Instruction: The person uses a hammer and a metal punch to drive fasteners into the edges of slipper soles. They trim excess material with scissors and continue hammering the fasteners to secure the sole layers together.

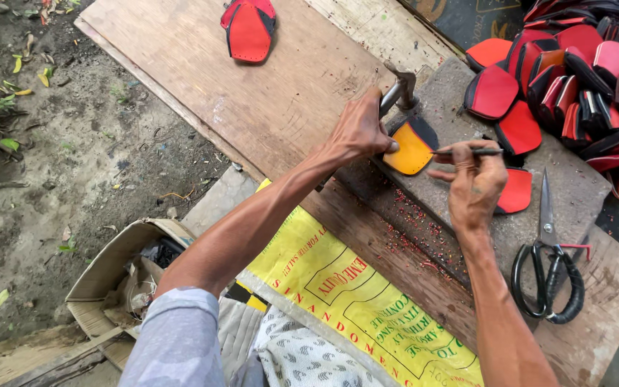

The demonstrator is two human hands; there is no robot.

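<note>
Landmark: the grey stone slab (460,93) on the wooden workbench (266,93). Left hand (362,130) at the slab's left edge, fingers curled, thumb and fingertips pressing the yellow-and-black leather piece (411,147) flat on the slab. Right hand (476,188) just right of that piece, over the slab's middle, pinched shut on a thin pen-like tool (471,151) whose tip touches the piece's right edge (tool type unclear, too thin to tell). Red leather piece (516,192) lies on the slab, partly under the right hand. Metal hammer head (399,92) sits at the slab's upper-left corner, just behind the left hand. Black-handled scissors (547,265) lie on the slab's near-right end, blades pointing away. Pile of red-and-black cut pieces (582,79) covers the slab's far-right side. One red piece (249,30) lies well apart, on the bench far left of the slab. Yellow printed sack (352,301) is below the slab, over the lap.
</note>
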